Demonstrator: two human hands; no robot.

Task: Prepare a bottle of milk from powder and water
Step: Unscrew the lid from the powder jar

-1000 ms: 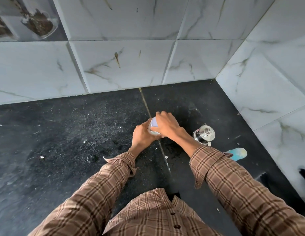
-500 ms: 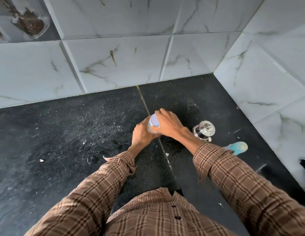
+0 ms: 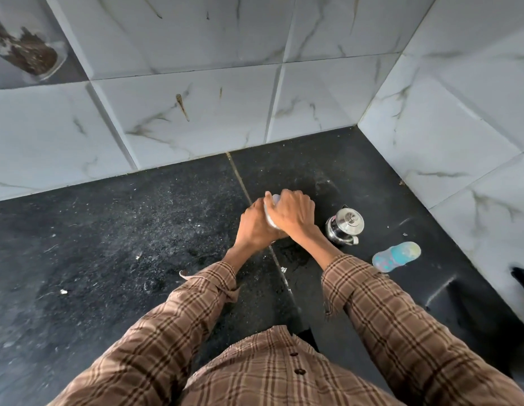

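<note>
Had both hands on the little white container [image 3: 269,213]: left hand [image 3: 255,227] wrapped round its body, right hand [image 3: 293,215] clamped over the top. Steel pot [image 3: 344,227] sat at 3 o'clock of it, baby bottle [image 3: 397,257] lying at 4.

The counter [image 3: 108,244] is a dark, speckled stone slab, with small white crumbs lying on it. A thin pale seam [image 3: 240,180] runs across it from the back wall [image 3: 196,106] toward the front. Two walls of white marble-look tiles with grey veins meet in a corner [image 3: 357,126] at the right. The light is soft and even.
</note>
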